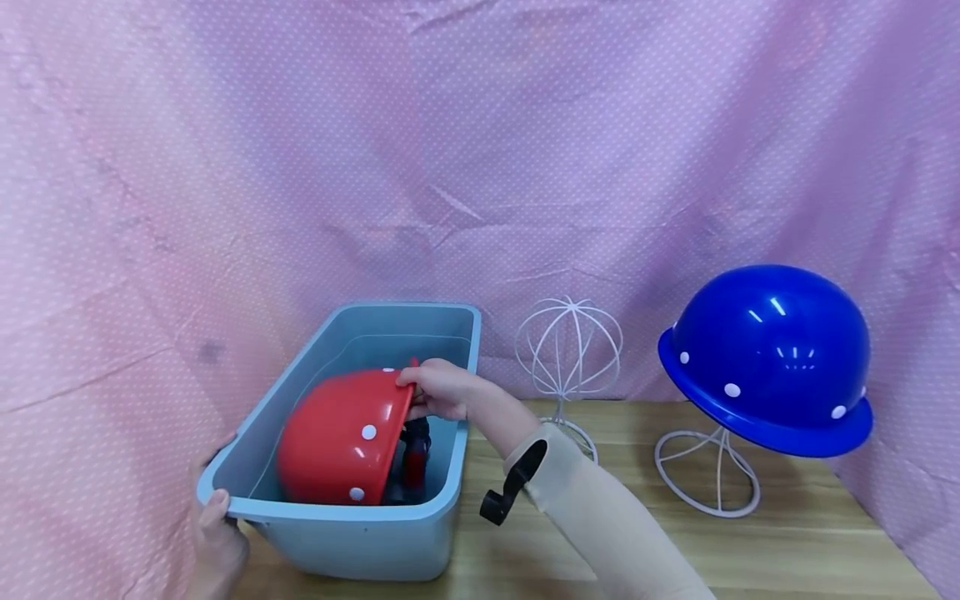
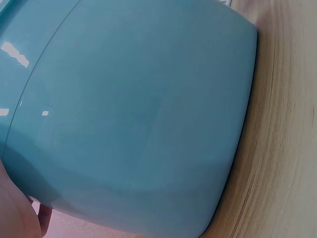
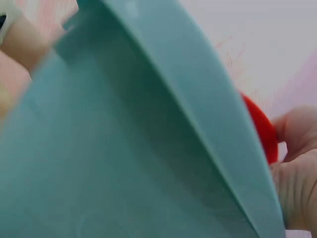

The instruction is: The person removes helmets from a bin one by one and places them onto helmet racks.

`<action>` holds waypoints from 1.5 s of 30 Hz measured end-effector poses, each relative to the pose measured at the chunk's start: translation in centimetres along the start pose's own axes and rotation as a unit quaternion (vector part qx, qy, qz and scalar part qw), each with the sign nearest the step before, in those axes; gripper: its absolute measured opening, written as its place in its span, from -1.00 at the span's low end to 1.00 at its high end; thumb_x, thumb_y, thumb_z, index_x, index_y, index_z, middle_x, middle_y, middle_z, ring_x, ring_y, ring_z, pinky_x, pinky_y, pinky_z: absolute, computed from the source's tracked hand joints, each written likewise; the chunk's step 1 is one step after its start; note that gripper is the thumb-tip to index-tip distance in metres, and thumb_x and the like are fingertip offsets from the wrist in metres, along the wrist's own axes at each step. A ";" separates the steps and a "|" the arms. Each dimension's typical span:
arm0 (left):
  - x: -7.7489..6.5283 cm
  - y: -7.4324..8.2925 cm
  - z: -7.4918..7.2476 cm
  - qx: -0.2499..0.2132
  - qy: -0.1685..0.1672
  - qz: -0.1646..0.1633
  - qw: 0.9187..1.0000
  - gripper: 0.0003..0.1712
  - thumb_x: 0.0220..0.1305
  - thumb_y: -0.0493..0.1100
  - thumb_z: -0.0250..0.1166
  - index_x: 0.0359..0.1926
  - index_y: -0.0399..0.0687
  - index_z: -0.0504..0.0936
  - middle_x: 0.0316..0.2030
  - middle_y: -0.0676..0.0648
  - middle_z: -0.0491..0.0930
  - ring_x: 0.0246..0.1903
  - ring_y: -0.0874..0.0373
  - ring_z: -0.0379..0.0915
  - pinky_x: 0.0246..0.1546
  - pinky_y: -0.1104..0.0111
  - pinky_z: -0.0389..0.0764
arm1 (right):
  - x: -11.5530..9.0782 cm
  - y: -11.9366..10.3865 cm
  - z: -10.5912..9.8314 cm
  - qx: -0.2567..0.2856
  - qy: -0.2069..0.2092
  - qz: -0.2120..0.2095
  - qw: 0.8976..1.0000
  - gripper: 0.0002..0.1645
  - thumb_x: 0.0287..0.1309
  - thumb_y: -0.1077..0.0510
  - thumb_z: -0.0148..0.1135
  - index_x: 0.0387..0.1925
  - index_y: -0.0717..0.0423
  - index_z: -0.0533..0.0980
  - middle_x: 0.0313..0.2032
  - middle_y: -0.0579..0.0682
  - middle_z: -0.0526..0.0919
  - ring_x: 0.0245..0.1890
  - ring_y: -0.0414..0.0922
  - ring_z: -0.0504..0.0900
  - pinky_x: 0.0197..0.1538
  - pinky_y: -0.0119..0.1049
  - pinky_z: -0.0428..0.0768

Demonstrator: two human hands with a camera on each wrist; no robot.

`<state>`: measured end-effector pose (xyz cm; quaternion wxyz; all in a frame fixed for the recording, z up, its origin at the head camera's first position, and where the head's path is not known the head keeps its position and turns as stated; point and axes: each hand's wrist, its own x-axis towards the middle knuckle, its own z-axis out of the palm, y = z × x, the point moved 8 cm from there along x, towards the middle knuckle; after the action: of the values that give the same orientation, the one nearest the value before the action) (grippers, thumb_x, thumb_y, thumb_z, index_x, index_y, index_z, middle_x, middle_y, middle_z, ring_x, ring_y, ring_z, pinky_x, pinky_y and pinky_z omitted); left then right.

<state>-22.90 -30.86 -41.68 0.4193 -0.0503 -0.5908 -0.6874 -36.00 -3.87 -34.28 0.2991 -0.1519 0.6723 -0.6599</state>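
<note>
A red hard hat (image 1: 333, 433) with white dots lies on its side within a blue-grey plastic bin (image 1: 352, 542). My right hand (image 1: 447, 390) pinches the hat's brim between thumb and fingers, over the bin's right side. In the right wrist view the red brim (image 3: 262, 131) shows past the bin wall, with the right hand (image 3: 299, 158) at it. My left hand (image 1: 219, 537) grips the bin's near left corner, thumb on the rim. Dark straps hang inside the red hat. The left wrist view shows the bin's outer side (image 2: 138, 109) close up, with part of the left hand (image 2: 20, 210).
On the wooden table (image 1: 795, 550), a white wire stand (image 1: 570, 350) stands right of the bin, behind my right forearm. Farther right, a blue hard hat (image 1: 772, 358) sits tilted on another wire stand (image 1: 712, 475). A pink dotted curtain (image 1: 525, 167) hangs behind.
</note>
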 end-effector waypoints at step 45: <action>-0.5 0.2 0.4 0.084 0.012 -0.032 0.996 -0.35 0.30 -0.15 -0.05 0.42 0.06 0.45 0.04 0.16 0.52 0.02 0.29 0.42 0.01 0.50 0.33 | -9.6 -4.7 -0.7 0.289 -0.005 -0.355 0.889 -0.46 0.47 0.36 0.05 0.37 -0.05 0.32 0.17 -0.13 0.60 0.20 -0.17 0.70 0.19 -0.36 0.69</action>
<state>-22.62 -30.26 -41.65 0.4065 0.0124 -0.6427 -0.6493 -29.89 2.06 -27.77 0.0792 -0.2907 0.3516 -0.8864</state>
